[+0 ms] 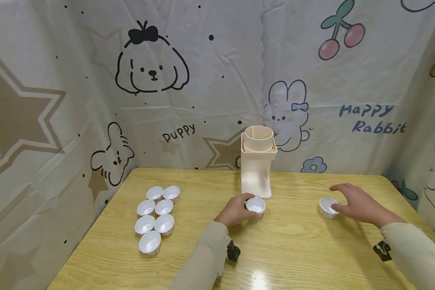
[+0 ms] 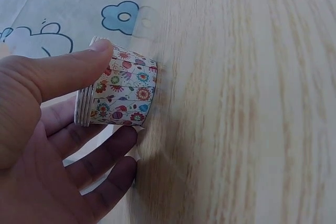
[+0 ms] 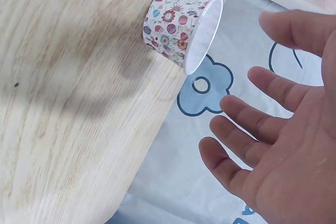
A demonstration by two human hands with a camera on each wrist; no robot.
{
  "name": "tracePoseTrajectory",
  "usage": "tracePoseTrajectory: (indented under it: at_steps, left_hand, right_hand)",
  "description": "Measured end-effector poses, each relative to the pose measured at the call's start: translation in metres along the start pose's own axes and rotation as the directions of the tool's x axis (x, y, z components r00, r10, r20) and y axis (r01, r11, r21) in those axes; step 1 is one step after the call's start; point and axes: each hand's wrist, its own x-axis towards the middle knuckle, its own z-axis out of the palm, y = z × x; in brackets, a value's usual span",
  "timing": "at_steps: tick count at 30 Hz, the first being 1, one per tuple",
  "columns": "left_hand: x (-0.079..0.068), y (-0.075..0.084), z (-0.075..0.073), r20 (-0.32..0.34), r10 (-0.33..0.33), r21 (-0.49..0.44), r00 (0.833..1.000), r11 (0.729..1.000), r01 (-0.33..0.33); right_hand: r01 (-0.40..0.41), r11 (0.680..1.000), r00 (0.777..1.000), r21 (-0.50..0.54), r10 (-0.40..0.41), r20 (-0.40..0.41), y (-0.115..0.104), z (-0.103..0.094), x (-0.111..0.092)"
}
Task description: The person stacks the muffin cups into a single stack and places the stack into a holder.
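Left hand (image 1: pixel 235 210): pinches stacked cups (image 2: pixel 125 88) by their sides, probably for steadiness.
Right hand (image 1: pixel 360 204): spread wide beside lone cup (image 3: pixel 176 27), not gripping.

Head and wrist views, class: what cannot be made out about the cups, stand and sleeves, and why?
Head view: back of the beige stand, hidden by its front.
Head view: print details on the seven grouped cups, too small.
Head view: rest of both sleeves, cut off by the frame edges.
Left wrist view: underside of the held cup, hidden by its side.
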Motion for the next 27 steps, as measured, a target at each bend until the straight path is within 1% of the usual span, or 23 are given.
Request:
tracePoseTrajectory:
  at_steps: [6,9,17,19,22,25,27]
  left_hand:
    - [0.000,-0.004,0.000,-0.003,0.012,-0.029,1.000,1.000,-0.012]
    - [0.000,-0.005,0.001,-0.003,0.006,-0.046,1.000,0.999,-0.006]
    - [0.002,-0.003,0.001,-0.008,-0.005,0.001,1.000,1.000,0.005]
    - [0.002,-0.003,0.000,-0.014,-0.011,0.005,1.000,1.000,0.011]
    - [0.001,-0.002,-0.001,-0.015,-0.018,0.003,1.000,1.000,0.018]
    - [0.000,-0.001,-0.001,-0.014,-0.019,-0.002,1.000,1.000,0.018]
    - [0.001,0.000,-0.001,-0.013,-0.017,-0.015,1.000,1.000,0.017]
  right_hand:
    - [-0.020,1.000,0.999,0.001,0.020,0.041,0.001,0.002,0.002]
    - [-0.041,0.999,0.997,0.005,0.041,0.061,0.002,0.004,0.002]
    - [-0.095,0.995,0.990,0.026,0.092,0.111,0.003,0.013,0.003]
    - [-0.093,0.995,0.989,0.035,0.089,0.114,0.003,0.016,0.004]
    - [-0.067,0.997,0.992,0.044,0.061,0.112,0.004,0.019,0.006]
    - [-0.032,0.998,0.995,0.045,0.028,0.096,0.006,0.020,0.005]
    - [-0.023,0.999,0.996,0.033,0.020,0.084,0.007,0.019,0.006]
